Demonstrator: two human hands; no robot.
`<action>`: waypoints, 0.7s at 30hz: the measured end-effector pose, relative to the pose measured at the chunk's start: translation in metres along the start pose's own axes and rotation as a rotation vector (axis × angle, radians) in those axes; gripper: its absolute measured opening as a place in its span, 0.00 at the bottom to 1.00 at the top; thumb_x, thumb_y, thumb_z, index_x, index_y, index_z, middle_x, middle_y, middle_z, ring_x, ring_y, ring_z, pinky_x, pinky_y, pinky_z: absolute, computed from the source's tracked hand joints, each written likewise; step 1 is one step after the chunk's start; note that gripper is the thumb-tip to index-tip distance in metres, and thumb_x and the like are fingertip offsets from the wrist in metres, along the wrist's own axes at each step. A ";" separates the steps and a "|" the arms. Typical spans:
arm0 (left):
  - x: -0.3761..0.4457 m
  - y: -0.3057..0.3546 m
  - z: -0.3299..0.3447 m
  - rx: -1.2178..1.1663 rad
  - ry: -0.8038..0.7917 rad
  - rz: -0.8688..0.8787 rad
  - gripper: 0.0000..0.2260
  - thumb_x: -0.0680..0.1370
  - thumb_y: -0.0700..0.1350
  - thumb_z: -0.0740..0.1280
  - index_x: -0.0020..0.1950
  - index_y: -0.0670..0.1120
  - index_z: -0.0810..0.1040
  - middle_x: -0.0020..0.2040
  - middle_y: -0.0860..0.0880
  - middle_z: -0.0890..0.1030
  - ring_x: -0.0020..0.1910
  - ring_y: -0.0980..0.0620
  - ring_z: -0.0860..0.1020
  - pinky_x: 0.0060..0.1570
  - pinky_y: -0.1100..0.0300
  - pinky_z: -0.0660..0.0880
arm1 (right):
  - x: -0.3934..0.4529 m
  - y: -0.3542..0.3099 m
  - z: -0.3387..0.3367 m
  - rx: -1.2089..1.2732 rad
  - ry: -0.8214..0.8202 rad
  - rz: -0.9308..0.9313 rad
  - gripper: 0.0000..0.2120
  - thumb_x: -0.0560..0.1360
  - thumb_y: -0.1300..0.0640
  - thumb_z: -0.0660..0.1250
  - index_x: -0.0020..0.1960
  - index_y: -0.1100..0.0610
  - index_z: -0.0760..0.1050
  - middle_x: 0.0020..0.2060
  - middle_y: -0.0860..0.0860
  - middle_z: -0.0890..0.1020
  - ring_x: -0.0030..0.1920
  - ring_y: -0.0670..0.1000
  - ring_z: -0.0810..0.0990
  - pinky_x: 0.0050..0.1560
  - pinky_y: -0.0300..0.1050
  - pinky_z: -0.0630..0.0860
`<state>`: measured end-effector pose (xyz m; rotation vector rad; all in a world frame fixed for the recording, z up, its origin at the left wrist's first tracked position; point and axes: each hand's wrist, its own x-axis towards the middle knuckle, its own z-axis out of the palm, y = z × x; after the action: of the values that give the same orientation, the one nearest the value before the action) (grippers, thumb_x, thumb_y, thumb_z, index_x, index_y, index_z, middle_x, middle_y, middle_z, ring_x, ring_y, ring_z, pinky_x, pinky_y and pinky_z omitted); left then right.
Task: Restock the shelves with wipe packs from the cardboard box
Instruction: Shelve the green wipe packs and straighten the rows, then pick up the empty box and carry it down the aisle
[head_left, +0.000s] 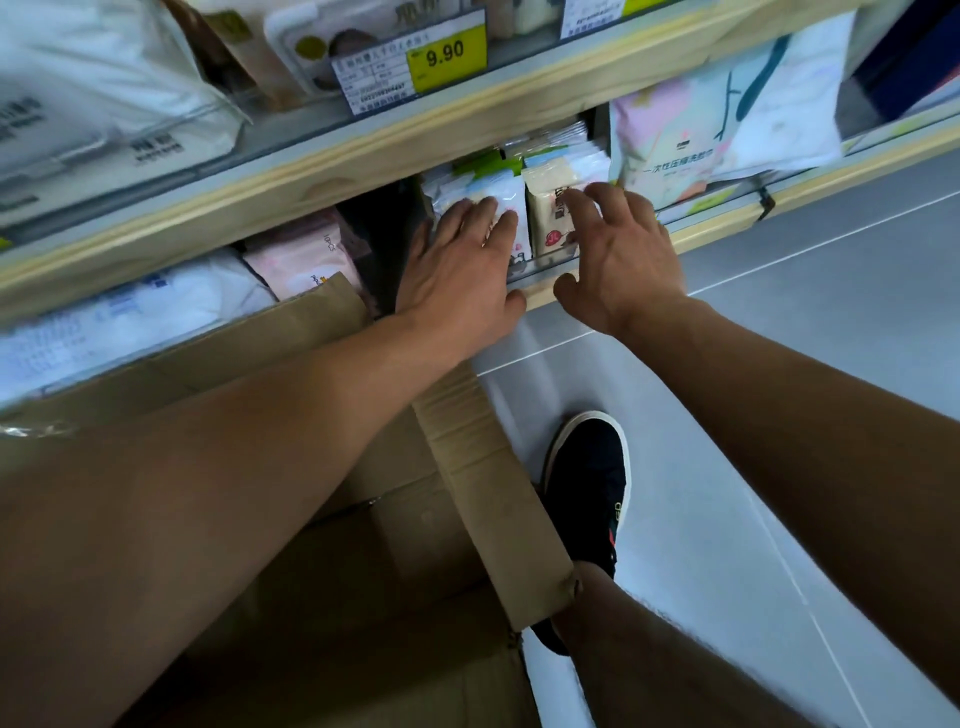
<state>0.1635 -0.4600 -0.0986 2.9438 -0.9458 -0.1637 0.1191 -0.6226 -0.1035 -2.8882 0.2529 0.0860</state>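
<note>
The open cardboard box (363, 545) stands on the floor against the shelving, and its contents cannot be made out. Above it, the left hand (457, 265) lies flat with straight fingers on the white wipe pack (498, 202) upright at the front of the lower shelf (545, 291). The right hand (618, 254), fingers spread and gripping nothing, touches the neighbouring cream wipe pack (550, 208); uneven pressure could probably tip these packs over the low front rail.

The cardboard box (467, 467) lies mostly hidden under the left forearm (234, 467).
</note>
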 end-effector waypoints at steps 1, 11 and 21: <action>-0.004 0.001 -0.005 -0.002 0.000 0.007 0.33 0.75 0.57 0.62 0.76 0.48 0.56 0.77 0.48 0.56 0.76 0.46 0.52 0.73 0.44 0.51 | -0.003 0.001 -0.008 -0.027 -0.019 -0.012 0.38 0.70 0.50 0.68 0.76 0.54 0.56 0.73 0.54 0.62 0.73 0.59 0.58 0.71 0.54 0.60; -0.101 -0.001 -0.083 -0.070 0.029 0.028 0.33 0.76 0.59 0.61 0.77 0.48 0.55 0.77 0.48 0.57 0.76 0.45 0.54 0.73 0.45 0.53 | -0.085 -0.053 -0.092 -0.207 -0.106 -0.135 0.37 0.73 0.44 0.65 0.77 0.54 0.54 0.75 0.54 0.60 0.76 0.58 0.53 0.74 0.54 0.55; -0.258 -0.032 -0.129 -0.068 0.133 -0.013 0.32 0.76 0.59 0.62 0.76 0.48 0.58 0.75 0.46 0.63 0.74 0.46 0.60 0.72 0.45 0.60 | -0.195 -0.151 -0.107 -0.182 -0.138 -0.235 0.37 0.74 0.45 0.66 0.77 0.53 0.55 0.75 0.52 0.59 0.76 0.57 0.53 0.75 0.53 0.55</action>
<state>-0.0122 -0.2824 0.0493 2.8576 -0.8855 -0.0011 -0.0419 -0.4724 0.0510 -3.0496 -0.1262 0.2785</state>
